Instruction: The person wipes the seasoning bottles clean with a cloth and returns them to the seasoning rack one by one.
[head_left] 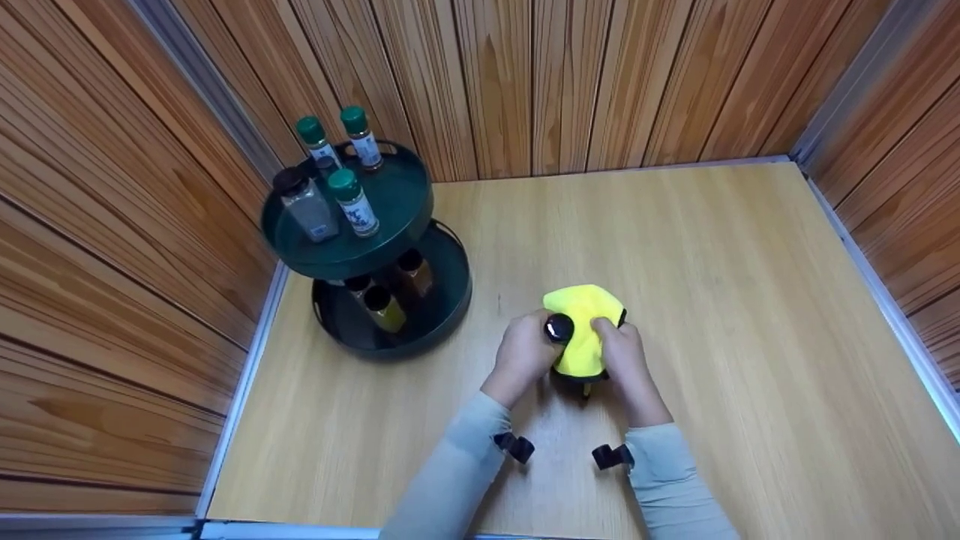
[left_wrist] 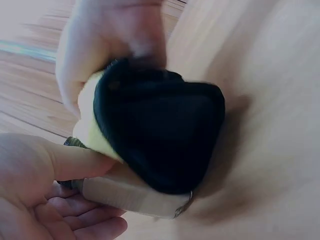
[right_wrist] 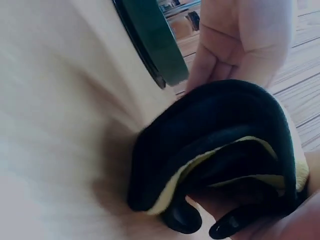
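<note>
My left hand [head_left: 521, 351] grips a small spice jar with a black lid [head_left: 559, 328]. In the left wrist view the jar's clear, pale-looking side [left_wrist: 135, 196] shows below the thumb. A yellow cloth [head_left: 585, 330] with black edging and a dark underside [right_wrist: 210, 115] is bunched in my right hand [head_left: 626, 360], its thumb on top. The cloth lies against the jar, just above the table. In the right wrist view the cloth covers most of the jar, and part of my right hand [right_wrist: 295, 217] shows at lower right.
A dark green two-tier round rack [head_left: 409, 225] stands on the table [head_left: 675, 247] at left. Its upper tier bears several green-capped bottles [head_left: 354, 202] and a dark-lidded jar [head_left: 309, 210]; several jars [head_left: 386, 309] stand on the lower tier. Wood-panelled walls [head_left: 495, 90] border the table.
</note>
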